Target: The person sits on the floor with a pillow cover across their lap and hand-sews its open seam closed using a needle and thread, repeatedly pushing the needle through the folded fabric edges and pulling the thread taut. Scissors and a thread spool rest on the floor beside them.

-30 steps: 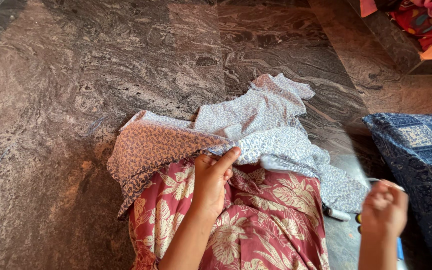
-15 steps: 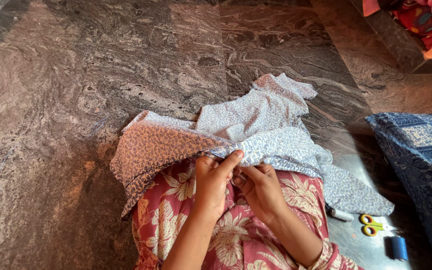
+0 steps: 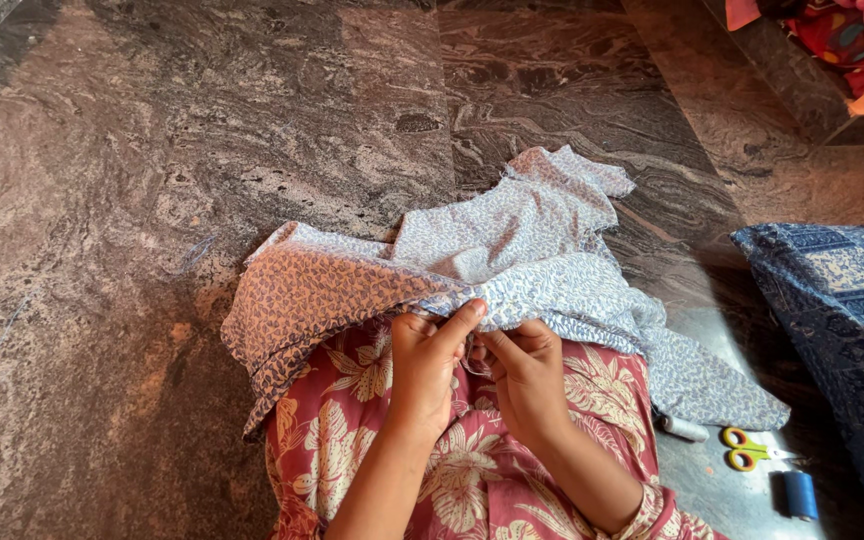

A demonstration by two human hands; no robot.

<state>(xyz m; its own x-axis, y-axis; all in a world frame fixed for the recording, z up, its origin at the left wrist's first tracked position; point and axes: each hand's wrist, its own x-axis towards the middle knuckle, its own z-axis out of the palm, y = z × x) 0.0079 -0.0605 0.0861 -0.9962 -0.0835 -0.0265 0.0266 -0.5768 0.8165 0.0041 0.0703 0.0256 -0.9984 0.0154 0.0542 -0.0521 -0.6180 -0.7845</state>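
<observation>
Printed cotton garment [image 3: 542, 260], pale blue-white with a small dark motif, lies spread over the lap and out onto the grey marbled stone floor [image 3: 152, 150]; one portion at the person's left is turned to show a brownish-orange tone [image 3: 302, 300]. Underneath, red floral-print clothing [image 3: 352, 420] covers the lap. A dark blue patterned cushion [image 3: 842, 310] sits on the floor to the right, apart from the garment.

Left hand [image 3: 427, 365]: fingers curled, thumb on top, pinching the folded edge of the garment near its middle. Right hand [image 3: 524, 370]: fingers bent in, gripping the same edge just beside the left; fingertips of both hands nearly touching. Whether a needle sits between them cannot be told, too small.

Sewing items on the floor at lower right, well apart from both hands: pale thread spool [image 3: 685, 429], small yellow-handled scissors [image 3: 747, 450], blue thread spool [image 3: 800, 494].

Progress, judged: hand work on the edge appears under way, at mid-length of the fold. No finished stitch line can be made out, so amount done versus left cannot be told.
</observation>
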